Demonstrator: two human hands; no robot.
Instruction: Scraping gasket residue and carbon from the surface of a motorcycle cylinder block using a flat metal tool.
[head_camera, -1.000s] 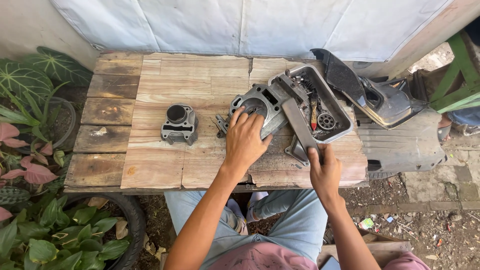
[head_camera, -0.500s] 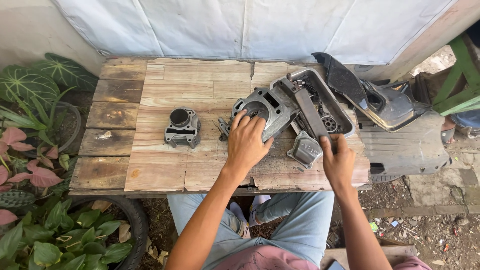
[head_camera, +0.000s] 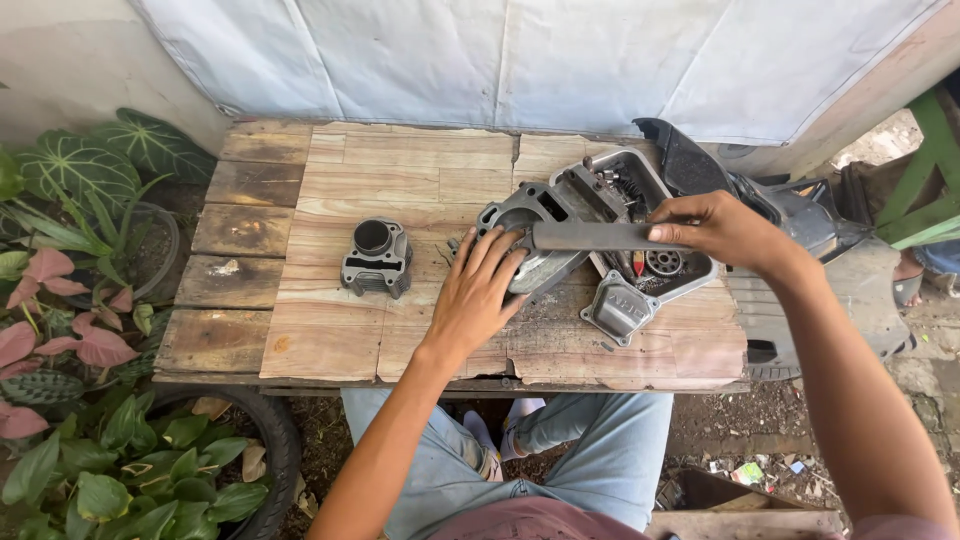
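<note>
Grey metal engine casing (head_camera: 528, 218) at table centre, half hidden under flat left hand (head_camera: 480, 290) | right hand (head_camera: 715, 228) at 3 o'clock grips long grey bar (head_camera: 590, 236) | tray (head_camera: 690, 275) bits too cluttered to make out

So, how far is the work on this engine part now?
Done: the cylinder block and a small cover lie apart on the wooden table. In hand: the left hand presses on the engine casing; the right hand holds a long grey bar across it. Left: the casing looks unfinished.
</note>
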